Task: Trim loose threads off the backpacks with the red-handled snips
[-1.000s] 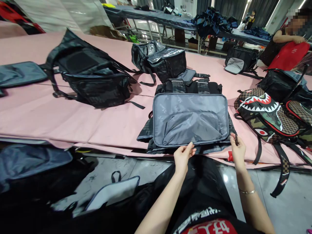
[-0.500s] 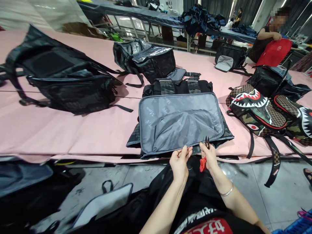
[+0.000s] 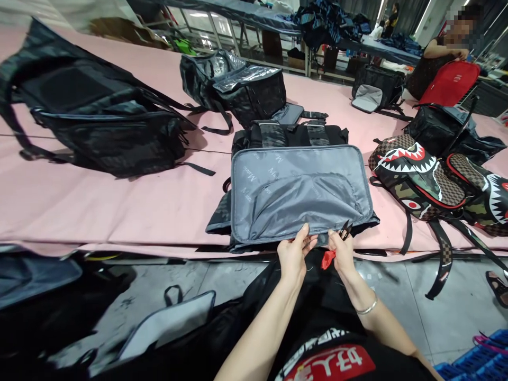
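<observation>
Black backpack point(image 3: 99, 121): lying at far left on the pink desk point(image 3: 99, 211)
Grey-lined bag point(image 3: 301, 190): lying open at the desk's near edge, lining facing up
Left hand point(image 3: 293, 255): fingers pinching the lining's near hem
Right hand point(image 3: 342, 253): fingers gripping small black snips point(image 3: 344, 230), just beside the left hand
Shark-print backpack point(image 3: 416, 174): lying at right, near the bag

Bag workshop: backpacks point(image 3: 107, 121) across tables point(image 3: 79, 206)
</observation>
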Demonstrator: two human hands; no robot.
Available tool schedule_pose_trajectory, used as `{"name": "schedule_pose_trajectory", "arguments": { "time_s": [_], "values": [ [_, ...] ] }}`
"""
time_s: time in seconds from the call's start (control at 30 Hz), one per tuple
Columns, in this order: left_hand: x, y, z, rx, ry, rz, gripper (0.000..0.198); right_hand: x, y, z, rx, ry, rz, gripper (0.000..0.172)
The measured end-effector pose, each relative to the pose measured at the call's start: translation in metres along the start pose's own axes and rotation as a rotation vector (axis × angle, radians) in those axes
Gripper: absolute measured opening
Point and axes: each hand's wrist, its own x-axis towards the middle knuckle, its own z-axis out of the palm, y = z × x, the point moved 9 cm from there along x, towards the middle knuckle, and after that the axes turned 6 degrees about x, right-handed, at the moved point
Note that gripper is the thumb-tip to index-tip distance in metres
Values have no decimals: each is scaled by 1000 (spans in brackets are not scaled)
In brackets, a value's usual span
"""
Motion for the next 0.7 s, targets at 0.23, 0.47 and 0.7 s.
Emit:
{"name": "schedule_pose_trajectory", "arguments": {
  "time_s": [0.23, 0.47, 0.7],
  "values": [
    [-6, -8, -1, -62, -6, -42, 36, -21, -32, -18, -441, -118, -159, 23],
    [-7, -13, -2, -26, -61, -38, 40, -43, -72, -17, -868, -209, -498, 19],
    [-3, -11, -3, -13, -48, -6, 42, -22, -90, 7, -1030, -397, -717, 19]
  ]
}}
